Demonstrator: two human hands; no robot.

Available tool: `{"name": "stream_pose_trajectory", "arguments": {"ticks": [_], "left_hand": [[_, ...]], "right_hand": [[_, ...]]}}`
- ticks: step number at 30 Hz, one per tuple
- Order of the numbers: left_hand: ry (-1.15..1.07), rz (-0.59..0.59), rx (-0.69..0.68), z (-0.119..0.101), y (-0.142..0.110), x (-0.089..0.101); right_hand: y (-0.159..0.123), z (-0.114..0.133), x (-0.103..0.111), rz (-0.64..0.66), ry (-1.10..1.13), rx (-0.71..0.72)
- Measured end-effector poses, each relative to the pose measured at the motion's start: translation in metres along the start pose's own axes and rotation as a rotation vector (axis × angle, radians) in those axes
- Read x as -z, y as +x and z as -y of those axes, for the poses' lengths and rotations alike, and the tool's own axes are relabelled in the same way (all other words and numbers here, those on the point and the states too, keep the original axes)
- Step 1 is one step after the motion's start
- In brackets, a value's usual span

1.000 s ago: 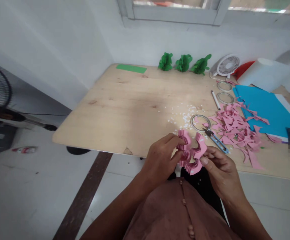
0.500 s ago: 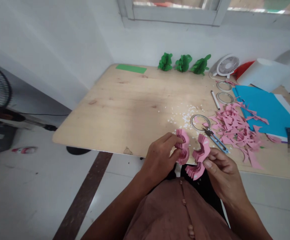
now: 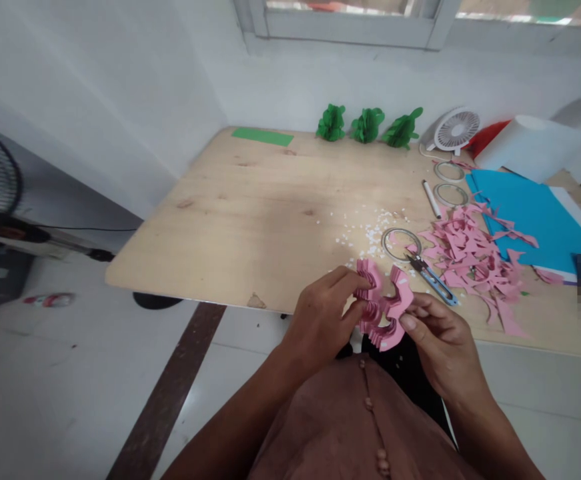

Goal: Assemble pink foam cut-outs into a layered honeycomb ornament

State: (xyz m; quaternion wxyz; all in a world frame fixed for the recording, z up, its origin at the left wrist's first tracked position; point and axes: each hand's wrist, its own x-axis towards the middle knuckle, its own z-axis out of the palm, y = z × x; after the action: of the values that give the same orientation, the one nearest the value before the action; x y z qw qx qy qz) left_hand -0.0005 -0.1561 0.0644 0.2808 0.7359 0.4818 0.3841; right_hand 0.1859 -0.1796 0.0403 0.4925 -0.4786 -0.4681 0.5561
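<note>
Over the table's front edge, my left hand pinches a layered pink paper cutout with wavy edges. A second layered pink cutout is gripped by my right hand, thumb on its near face. Small white patches show on that face. The two cutouts are side by side and very close; whether they touch I cannot tell. Just beyond them lie blue-handled thread snips and a roll of tape.
Pink paper scraps are heaped on the right of the table. White bits are scattered mid-table. Behind stand green paper shapes and a small white fan. Blue sheets lie at right, a white marker nearby.
The right-hand cutout has moved left and slightly up, closing most of the gap to the left-hand one. The left-hand cutout has shifted slightly right.
</note>
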Motion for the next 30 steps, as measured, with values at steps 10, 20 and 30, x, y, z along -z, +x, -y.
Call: {"name": "stream_pose_trajectory", "arguments": {"ticks": [10,20,30], "left_hand": [[-0.005,0.018,0.030,-0.0040,-0.0003,-0.0011],[0.025,0.013,0.054,-0.0042,-0.0001,-0.0016],[0.036,-0.024,0.084,-0.0010,0.0009,-0.0005]], "right_hand": [[-0.0002,0.0007,-0.0009,0.024,-0.035,0.016],[-0.0025,0.0009,-0.0006,0.014,-0.067,0.026],[-0.0086,-0.0006,0.0055,0.110,0.047,0.106]]}}
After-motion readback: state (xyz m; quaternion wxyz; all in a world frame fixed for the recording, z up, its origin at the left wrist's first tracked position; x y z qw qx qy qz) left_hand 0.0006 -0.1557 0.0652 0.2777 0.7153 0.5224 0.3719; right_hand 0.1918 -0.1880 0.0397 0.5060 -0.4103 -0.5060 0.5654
